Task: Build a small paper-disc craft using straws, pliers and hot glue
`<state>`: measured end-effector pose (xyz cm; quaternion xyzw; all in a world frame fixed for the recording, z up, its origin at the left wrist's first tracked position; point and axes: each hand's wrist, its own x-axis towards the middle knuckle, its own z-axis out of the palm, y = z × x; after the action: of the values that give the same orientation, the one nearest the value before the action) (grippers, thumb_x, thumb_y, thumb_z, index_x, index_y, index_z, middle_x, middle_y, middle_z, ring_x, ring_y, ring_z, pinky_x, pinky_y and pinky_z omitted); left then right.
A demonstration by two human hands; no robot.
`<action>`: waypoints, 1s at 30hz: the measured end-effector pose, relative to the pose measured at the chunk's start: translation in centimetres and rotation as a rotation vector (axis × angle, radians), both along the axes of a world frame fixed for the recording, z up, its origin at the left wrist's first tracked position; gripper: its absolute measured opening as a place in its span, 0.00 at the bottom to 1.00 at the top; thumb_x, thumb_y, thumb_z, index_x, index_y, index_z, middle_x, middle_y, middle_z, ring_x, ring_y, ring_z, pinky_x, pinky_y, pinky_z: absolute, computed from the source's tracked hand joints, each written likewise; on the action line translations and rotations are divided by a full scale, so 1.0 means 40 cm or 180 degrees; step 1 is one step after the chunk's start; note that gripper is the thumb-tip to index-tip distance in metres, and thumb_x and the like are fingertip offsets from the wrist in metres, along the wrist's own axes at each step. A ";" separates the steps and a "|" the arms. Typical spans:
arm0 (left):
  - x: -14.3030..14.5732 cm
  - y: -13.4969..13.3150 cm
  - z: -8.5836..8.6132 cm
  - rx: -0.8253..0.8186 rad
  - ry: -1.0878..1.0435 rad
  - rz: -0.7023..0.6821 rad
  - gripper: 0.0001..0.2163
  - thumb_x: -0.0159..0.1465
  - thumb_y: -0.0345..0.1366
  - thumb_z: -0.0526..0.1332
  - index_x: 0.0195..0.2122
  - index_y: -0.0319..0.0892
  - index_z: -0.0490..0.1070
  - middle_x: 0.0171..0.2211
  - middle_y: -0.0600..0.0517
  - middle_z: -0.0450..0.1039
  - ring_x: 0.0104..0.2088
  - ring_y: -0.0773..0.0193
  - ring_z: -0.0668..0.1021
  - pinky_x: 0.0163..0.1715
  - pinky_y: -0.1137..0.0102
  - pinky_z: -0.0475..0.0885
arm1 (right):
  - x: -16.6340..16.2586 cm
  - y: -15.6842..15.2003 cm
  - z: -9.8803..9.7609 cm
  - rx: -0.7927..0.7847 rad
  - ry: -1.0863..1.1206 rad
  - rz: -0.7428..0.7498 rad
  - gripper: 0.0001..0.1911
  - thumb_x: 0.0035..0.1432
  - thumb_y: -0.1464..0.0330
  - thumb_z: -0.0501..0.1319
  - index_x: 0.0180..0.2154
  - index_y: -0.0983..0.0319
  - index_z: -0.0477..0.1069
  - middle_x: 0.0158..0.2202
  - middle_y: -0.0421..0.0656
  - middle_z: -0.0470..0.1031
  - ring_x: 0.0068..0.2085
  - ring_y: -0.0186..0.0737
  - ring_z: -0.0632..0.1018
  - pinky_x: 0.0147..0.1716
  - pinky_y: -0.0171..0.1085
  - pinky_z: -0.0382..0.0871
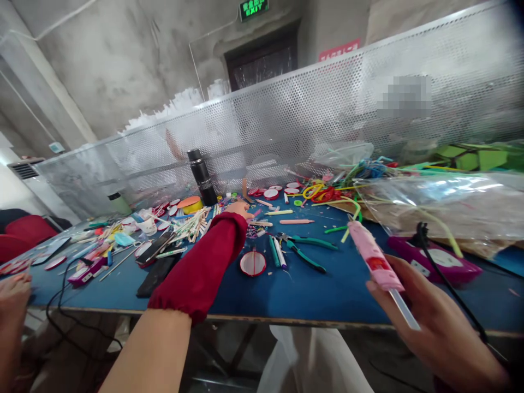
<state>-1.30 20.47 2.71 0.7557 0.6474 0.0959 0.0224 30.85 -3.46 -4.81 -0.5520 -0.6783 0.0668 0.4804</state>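
Observation:
My left arm in a red sleeve (pixel 204 262) stretches far across the blue table (pixel 327 295). My left hand (pixel 239 208) is near the middle back, among loose sticks and round red-and-white discs; its fingers are hidden. My right hand (pixel 429 316) is at the front right edge, closed around a pink glue gun (pixel 374 256) with its nozzle pointing away from me. A pale glue stick (pixel 403 308) juts from the gun's rear end. A black cord (pixel 450 295) runs past my right hand.
Green-handled pliers (pixel 307 251), a round disc (pixel 252 263) and pens lie mid-table. A black bottle (pixel 202 177) stands at the back, two phones (pixel 158 262) at the left. Clear bags (pixel 442 202) and coloured straws fill the right. A perforated metal screen (pixel 286 114) closes the far side. Another person's hand (pixel 12 289) is at the left edge.

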 end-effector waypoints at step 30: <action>-0.053 -0.073 -0.046 0.0900 -0.0450 -0.0370 0.05 0.63 0.32 0.61 0.34 0.41 0.78 0.40 0.46 0.78 0.42 0.58 0.77 0.47 0.65 0.70 | -0.057 0.012 0.000 -0.0737 0.1107 0.0167 0.26 0.52 0.48 0.65 0.49 0.50 0.70 0.49 0.44 0.78 0.50 0.54 0.78 0.52 0.47 0.72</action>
<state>-3.41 17.55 0.86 0.7789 0.5795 0.2375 -0.0331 28.57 -2.98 -4.83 -0.5658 -0.5871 0.2510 0.5217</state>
